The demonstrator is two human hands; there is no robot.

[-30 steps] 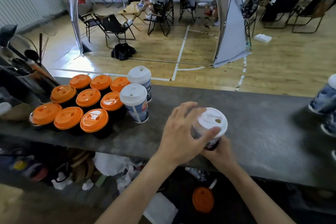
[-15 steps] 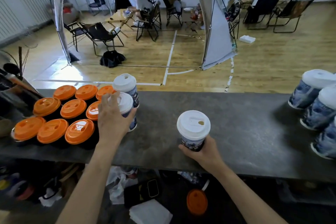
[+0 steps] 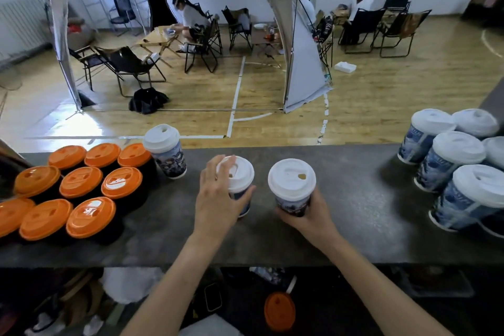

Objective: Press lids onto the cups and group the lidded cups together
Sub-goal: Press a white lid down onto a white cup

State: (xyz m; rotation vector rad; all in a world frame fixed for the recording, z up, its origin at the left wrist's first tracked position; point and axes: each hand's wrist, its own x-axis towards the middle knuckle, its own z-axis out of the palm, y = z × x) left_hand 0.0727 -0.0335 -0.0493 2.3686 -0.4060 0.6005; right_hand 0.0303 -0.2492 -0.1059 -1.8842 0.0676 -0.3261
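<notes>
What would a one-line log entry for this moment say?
left hand: grips left white-lidded cup | right hand: grips right white-lidded cup | place: counter, between orange-lidded cups and white-lidded group at right

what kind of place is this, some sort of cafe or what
Probably a makeshift drinks stall set up inside a sports hall: a grey serving counter lined with lidded takeaway cups, a wooden floor with painted court lines, and folding camp chairs beyond.
</notes>
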